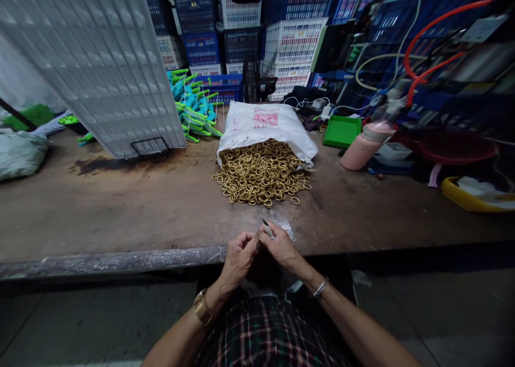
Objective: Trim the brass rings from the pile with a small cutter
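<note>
Just over the front edge of the table, my two hands meet at the fingertips. My right hand (285, 250) is closed around a small knife (267, 229) with a pale handle and a dark pointed tip that sticks up toward the table. Beside it, my left hand (238, 261) has its fingers curled in a pinch; whatever they hold is hidden. Beyond the hands lies a heap of brass-coloured rings (257, 176), spilling from the mouth of a white woven sack (245, 123) with red print. One loose ring (295, 200) rests at the heap's near right side.
A translucent ribbed plastic panel (100, 66) leans at the left of the wooden table (120, 211). Green and teal plastic pieces (197, 107) are piled behind it. To the right stand a green tray (341, 132), a pink bottle (366, 147) and a yellow basket (462, 195). Stacked crates (295, 39) line the back.
</note>
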Action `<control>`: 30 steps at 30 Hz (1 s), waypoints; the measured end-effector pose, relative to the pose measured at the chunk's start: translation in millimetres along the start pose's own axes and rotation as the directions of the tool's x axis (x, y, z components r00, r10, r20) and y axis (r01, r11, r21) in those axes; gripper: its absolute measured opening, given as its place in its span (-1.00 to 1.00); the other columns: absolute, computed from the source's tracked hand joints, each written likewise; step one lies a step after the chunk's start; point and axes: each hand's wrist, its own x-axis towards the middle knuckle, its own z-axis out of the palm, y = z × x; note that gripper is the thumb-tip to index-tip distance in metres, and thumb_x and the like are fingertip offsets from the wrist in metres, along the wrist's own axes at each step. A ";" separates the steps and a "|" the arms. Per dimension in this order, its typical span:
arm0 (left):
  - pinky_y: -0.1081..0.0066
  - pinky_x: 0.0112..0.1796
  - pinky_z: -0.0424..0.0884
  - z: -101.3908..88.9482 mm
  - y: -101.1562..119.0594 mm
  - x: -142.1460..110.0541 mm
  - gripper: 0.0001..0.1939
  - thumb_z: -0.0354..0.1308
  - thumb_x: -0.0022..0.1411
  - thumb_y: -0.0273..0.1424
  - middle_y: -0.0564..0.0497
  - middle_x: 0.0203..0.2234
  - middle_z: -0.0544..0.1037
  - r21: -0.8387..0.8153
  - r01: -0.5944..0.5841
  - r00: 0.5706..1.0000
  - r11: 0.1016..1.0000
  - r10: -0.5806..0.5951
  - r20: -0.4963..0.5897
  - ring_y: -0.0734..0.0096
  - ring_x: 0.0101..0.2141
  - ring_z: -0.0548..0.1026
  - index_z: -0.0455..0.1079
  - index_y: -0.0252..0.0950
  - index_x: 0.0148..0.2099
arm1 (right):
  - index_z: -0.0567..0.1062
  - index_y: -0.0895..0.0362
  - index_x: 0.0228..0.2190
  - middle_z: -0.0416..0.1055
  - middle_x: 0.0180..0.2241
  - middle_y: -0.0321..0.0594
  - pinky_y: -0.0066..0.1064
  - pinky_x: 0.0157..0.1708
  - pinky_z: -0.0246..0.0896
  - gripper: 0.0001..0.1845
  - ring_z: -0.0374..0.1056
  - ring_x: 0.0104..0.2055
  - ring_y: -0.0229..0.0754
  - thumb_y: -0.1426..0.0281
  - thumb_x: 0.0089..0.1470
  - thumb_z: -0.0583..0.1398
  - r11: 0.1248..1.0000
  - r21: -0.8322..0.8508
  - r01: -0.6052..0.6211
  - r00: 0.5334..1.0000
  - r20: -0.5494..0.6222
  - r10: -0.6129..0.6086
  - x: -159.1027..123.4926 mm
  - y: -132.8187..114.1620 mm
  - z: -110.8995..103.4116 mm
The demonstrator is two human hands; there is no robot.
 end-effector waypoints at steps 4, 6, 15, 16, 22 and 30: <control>0.57 -0.65 0.00 -2.4 -1.1 -1.5 -0.63 0.09 0.05 -0.08 0.17 -0.69 0.25 -0.010 0.045 0.998 0.999 -0.044 0.048 0.66 -0.70 0.11 0.29 -0.34 -0.37 | 0.29 0.13 -0.54 0.17 -0.60 -0.41 -0.51 -0.49 0.01 -0.78 0.10 -0.51 -0.33 0.23 -0.05 0.08 0.999 0.024 -0.037 0.999 0.019 0.036 0.4 -1.7 1.8; 0.57 -0.66 0.00 -4.3 -4.2 -2.3 -0.64 0.06 0.09 -0.08 0.16 -0.68 0.26 -0.047 0.056 0.993 0.997 -0.050 0.110 0.66 -0.71 0.11 0.29 -0.33 -0.33 | 0.28 0.13 -0.53 0.16 -0.60 -0.42 -0.51 -0.51 0.00 -0.79 0.08 -0.53 -0.34 0.24 -0.04 0.09 0.998 0.053 -0.044 0.999 0.019 0.043 0.1 -0.6 2.8; 0.59 -0.67 0.00 -5.6 -8.1 -4.3 -0.66 0.08 0.09 -0.10 0.16 -0.66 0.26 -0.163 0.049 0.992 0.985 -0.029 0.122 0.69 -0.71 0.10 0.28 -0.32 -0.34 | 0.26 0.12 -0.55 0.20 -0.61 -0.37 -0.51 -0.51 0.00 -0.77 0.12 -0.55 -0.32 0.29 0.05 -0.02 0.998 -0.037 0.041 0.999 -0.003 -0.041 -0.9 5.4 0.6; 0.59 -0.67 0.00 -5.3 -6.9 -4.1 -0.65 0.08 0.08 -0.10 0.17 -0.67 0.25 -0.150 0.045 0.995 0.988 -0.030 0.097 0.68 -0.71 0.10 0.28 -0.32 -0.35 | 0.26 0.12 -0.54 0.19 -0.61 -0.37 -0.50 -0.51 -0.02 -0.78 0.12 -0.55 -0.32 0.31 0.06 -0.02 0.987 -0.135 0.092 0.996 0.010 -0.092 -2.2 6.6 -0.4; 0.58 -0.67 0.02 -4.1 1.8 -3.1 -0.66 0.08 0.06 -0.12 0.18 -0.69 0.24 -0.079 0.012 1.000 0.997 -0.012 0.009 0.67 -0.71 0.10 0.27 -0.34 -0.38 | 0.34 0.13 -0.41 0.32 -0.56 -0.29 -0.47 -0.50 -0.11 -0.83 0.16 -0.54 -0.29 0.52 -0.04 -0.02 0.793 -0.519 0.318 0.946 0.232 -0.227 -12.0 12.8 -0.8; 0.56 -0.62 0.09 -5.3 -0.4 -1.8 -0.72 0.04 0.09 -0.19 0.13 -0.64 0.29 0.047 -0.126 0.991 0.991 0.128 -0.044 0.62 -0.67 0.16 0.28 -0.34 -0.39 | 0.36 0.14 -0.33 0.43 -0.46 -0.21 -0.45 -0.47 -0.11 -0.74 0.26 -0.46 -0.25 0.56 -0.09 -0.02 0.694 -0.659 0.289 0.957 0.227 -0.183 -11.6 3.7 -0.7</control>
